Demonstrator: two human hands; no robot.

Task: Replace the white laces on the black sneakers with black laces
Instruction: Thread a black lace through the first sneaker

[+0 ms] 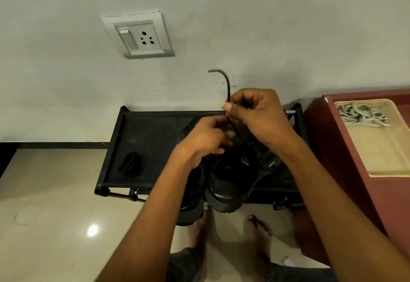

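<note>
Two black sneakers stand side by side on a black fabric shoe rack [146, 135], heels toward me: the right sneaker [230, 179] and the left sneaker [192, 195]. My right hand [259, 115] pinches a black lace [227, 84] above the right sneaker; the lace's free end sticks up and bends left against the wall. My left hand [204, 137] has curled fingers at the sneaker's eyelet area, and what they grip is hidden. A bundle of black lace [131, 163] lies on the rack's left part. White laces [361, 114] lie in a tray at the right.
A beige tray [386, 148] sits on a dark red cabinet [346, 159] right of the rack. A wall socket [138, 35] is on the grey wall behind. My bare feet [259, 228] stand on the glossy tiled floor [48, 204] in front of the rack.
</note>
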